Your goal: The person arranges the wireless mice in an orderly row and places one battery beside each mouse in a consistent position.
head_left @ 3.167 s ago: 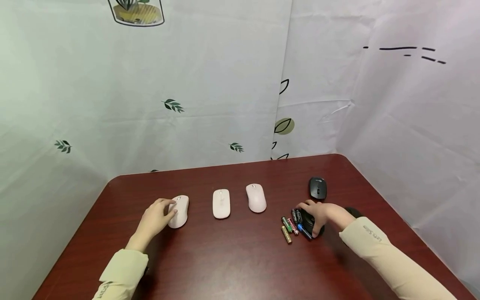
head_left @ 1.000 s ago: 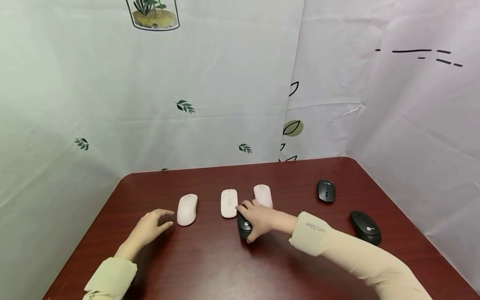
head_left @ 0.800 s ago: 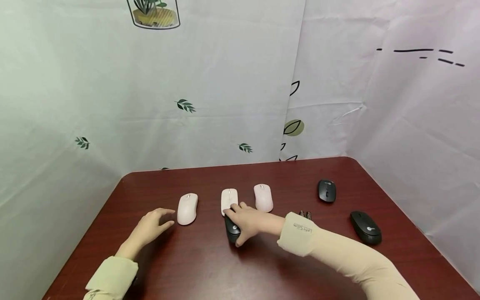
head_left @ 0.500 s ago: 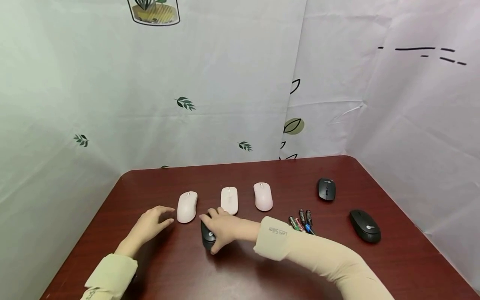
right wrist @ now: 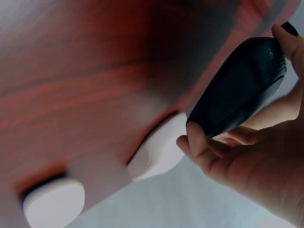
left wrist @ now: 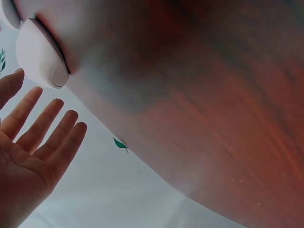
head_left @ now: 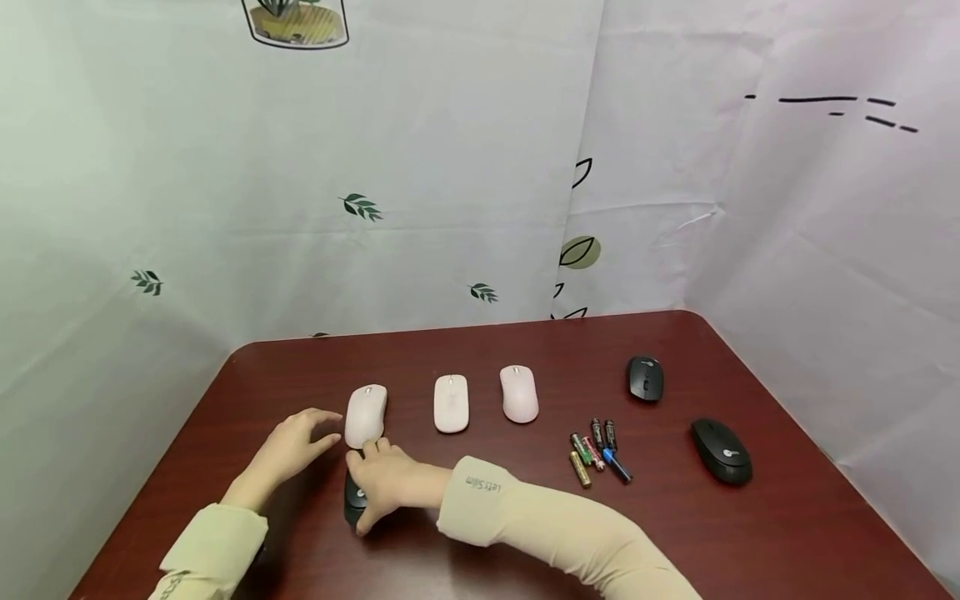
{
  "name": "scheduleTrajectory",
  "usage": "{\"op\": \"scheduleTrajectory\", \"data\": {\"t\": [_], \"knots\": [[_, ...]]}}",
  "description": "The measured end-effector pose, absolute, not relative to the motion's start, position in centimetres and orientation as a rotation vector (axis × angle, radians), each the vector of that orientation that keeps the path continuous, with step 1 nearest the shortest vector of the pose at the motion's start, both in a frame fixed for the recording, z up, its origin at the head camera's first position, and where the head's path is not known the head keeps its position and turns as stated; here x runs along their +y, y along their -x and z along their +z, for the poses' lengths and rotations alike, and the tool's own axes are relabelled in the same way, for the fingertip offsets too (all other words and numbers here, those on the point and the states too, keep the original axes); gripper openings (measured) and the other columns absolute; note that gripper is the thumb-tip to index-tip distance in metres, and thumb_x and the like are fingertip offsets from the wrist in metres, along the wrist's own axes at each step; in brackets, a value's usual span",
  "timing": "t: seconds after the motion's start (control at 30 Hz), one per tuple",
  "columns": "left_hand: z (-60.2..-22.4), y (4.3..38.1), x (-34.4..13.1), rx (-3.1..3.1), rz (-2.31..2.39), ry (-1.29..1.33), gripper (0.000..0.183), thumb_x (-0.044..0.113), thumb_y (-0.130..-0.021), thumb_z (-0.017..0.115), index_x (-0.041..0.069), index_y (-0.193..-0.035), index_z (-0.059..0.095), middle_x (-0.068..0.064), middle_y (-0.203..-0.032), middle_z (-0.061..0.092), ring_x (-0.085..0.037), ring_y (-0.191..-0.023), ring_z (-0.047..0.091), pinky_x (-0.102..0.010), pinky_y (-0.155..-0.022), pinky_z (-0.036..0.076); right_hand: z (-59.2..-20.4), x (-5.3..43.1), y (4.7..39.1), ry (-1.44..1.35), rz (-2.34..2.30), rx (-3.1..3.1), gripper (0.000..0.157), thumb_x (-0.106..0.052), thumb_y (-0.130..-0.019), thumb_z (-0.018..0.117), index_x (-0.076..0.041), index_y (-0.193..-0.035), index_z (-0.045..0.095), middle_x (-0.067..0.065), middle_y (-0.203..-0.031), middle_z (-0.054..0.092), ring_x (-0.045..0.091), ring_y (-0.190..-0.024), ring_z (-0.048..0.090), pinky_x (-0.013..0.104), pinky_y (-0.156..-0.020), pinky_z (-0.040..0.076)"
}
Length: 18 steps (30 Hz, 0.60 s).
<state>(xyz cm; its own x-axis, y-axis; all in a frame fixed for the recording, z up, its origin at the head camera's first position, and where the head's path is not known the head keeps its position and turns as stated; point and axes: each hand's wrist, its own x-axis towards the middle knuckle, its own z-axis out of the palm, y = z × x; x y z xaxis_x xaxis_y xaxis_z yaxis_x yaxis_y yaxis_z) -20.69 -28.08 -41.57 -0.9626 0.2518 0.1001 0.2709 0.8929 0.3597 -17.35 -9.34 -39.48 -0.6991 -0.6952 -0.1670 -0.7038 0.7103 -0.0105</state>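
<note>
"Carrying the held black mouse leftward over the table, your right hand has come from beside the batteries to just in front of the left white mouse. A second ago you had it by the middle white mouse."

"So you've parted it from the far black mouse and the right black mouse. I'd judge most of your sideways move is behind you, with the mouse now within easy reach of your left hand."

"How are your fingers, though? From the head, your right hand hides much of the mouse."

"Your right wrist view settles it: your thumb grips one end, your fingertips the other. Whether you have it lifted or on the table, or touching the white mouse, I can't tell."

"And your left?"

"Your left wrist view shows those fingers spread, palm bare, holding nothing, with a gap to the white mouse that the head view makes look slight. Your black mouse doesn't show there."
</note>
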Motion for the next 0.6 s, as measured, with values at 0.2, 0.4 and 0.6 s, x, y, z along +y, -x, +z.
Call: {"op": "scheduleTrajectory", "data": {"t": [0.2, 0.4, 0.6], "knots": [[-41.3, 21.0, -27.9, -2.979, -0.572, 0.428, 0.03, 0.011, -0.084, 0.067, -0.004, -0.11, 0.065, -0.023, -0.111, 0.064, -0.042, -0.106, 0.059, -0.057, -0.086, 0.046, -39.9, -10.7, 17.2, 1.128, 0.112, 2.758, 0.075, -0.059, -0.063, 0.078, -0.021, -0.12, 0.047, -0.004, -0.108, 0.048, 0.01, -0.1, 0.044, 0.018, -0.08, 0.042], [-41.5, 21.1, -27.8, -3.003, -0.576, 0.421, 0.031, 0.012, -0.084, 0.067, -0.004, -0.111, 0.065, -0.024, -0.112, 0.063, -0.042, -0.106, 0.059, -0.056, -0.086, 0.046, -40.9, -11.6, 17.1, 1.109, 0.232, 2.749, 0.078, -0.062, -0.062, 0.077, -0.024, -0.122, 0.046, -0.006, -0.111, 0.047, 0.009, -0.103, 0.044, 0.016, -0.079, 0.042], [-41.7, 21.1, -27.6, -3.0, -0.578, 0.421, 0.031, 0.012, -0.084, 0.067, -0.003, -0.111, 0.065, -0.023, -0.112, 0.064, -0.041, -0.106, 0.059, -0.056, -0.085, 0.046, -41.4, -11.9, 17.3, 1.092, 0.263, 2.733, 0.076, -0.063, -0.063, 0.076, -0.025, -0.122, 0.046, -0.007, -0.112, 0.047, 0.009, -0.104, 0.044, 0.016, -0.079, 0.042]]}}
